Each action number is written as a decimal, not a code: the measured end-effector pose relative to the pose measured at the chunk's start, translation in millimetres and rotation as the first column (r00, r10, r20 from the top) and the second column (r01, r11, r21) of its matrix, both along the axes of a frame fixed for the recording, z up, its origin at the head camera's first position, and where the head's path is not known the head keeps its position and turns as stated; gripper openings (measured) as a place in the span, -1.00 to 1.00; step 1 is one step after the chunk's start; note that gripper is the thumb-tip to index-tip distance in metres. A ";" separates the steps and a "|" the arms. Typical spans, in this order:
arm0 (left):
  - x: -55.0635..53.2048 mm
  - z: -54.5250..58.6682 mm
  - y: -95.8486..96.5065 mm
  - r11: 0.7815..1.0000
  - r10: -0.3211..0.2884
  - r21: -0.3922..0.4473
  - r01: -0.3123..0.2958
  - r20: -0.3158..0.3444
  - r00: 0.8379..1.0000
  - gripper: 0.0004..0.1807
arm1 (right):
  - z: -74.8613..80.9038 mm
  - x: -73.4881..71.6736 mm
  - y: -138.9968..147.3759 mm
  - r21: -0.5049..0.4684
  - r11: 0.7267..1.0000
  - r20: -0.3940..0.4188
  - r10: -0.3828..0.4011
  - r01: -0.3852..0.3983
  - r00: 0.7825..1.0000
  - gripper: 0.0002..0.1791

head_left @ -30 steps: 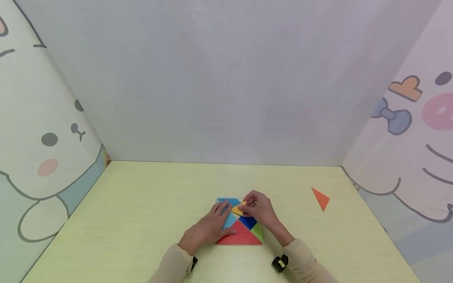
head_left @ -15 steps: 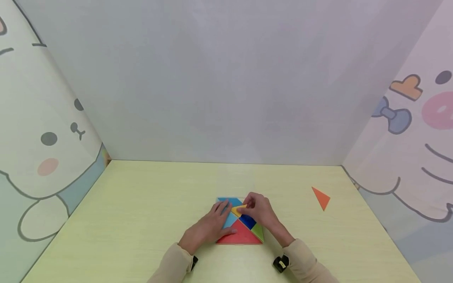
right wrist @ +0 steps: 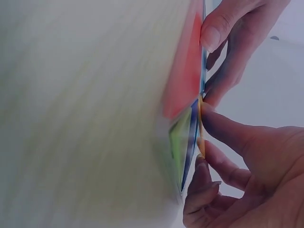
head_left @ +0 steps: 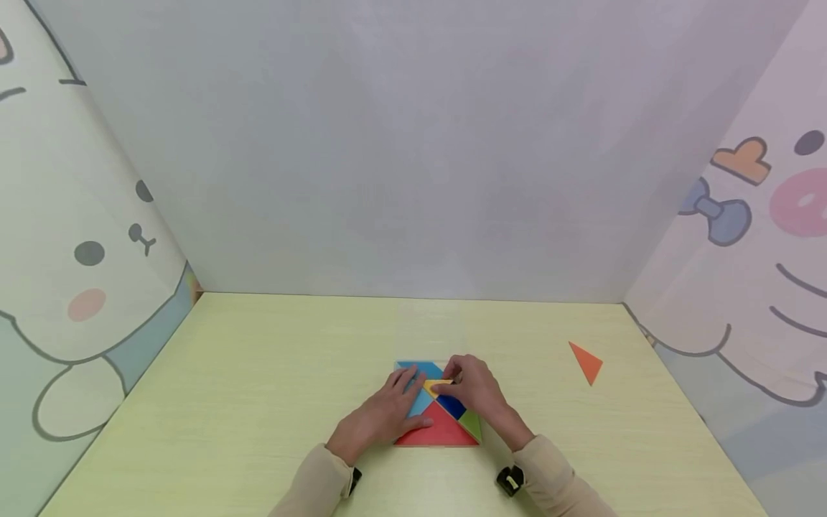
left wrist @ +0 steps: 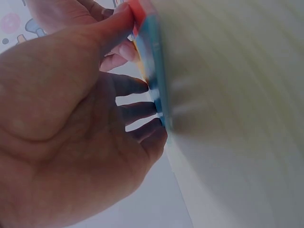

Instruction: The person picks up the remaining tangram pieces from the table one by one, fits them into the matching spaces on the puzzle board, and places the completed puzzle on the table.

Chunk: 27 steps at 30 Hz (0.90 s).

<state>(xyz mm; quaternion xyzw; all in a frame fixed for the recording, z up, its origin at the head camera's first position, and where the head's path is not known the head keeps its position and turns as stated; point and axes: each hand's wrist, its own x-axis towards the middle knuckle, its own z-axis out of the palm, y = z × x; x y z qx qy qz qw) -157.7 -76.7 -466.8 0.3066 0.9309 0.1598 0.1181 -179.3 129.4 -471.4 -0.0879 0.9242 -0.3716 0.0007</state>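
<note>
A square tangram, its red triangle [head_left: 441, 431] nearest the person, lies on the table in the head view. Blue [head_left: 426, 367], light blue [head_left: 419, 403], dark blue [head_left: 451, 407] and green [head_left: 472, 425] pieces fill other parts of the square. My left hand [head_left: 381, 416] rests over its left side, fingers spread and thumb on the red triangle. Between the thumb and fingers of my right hand [head_left: 477, 388] is a yellow tangram piece [head_left: 429, 385], partly covered by them. From the right wrist, this yellow piece [right wrist: 202, 126] shows edge-on, close over the dark blue one.
An orange triangle [head_left: 587, 363] lies apart on the table, to the right of the square. A plain pale wall [head_left: 400, 158] stands behind the table [head_left: 271, 359], and cartoon-printed panels flank it on both sides.
My right hand has shifted slightly toward the person, turning and lowering the yellow piece toward the middle of the square. The left hand has stayed where it was.
</note>
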 end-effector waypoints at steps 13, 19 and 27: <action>0.5 0.6 1.8 1.000 -0.006 -0.006 0.006 -0.023 1.000 -0.23 | -1.9 -0.1 8.0 -0.020 0.999 -0.004 0.044 -0.044 0.999 -0.74; 1.8 1.6 0.7 1.000 0.001 0.005 0.000 -0.019 1.000 -0.22 | -1.1 1.7 15.4 -0.061 0.995 0.013 0.077 -0.076 0.997 -0.78; 0.9 2.3 0.3 1.000 0.007 0.009 -0.007 -0.006 1.000 -0.21 | 2.5 1.9 27.3 -0.071 0.996 0.017 0.059 -0.058 0.998 -0.81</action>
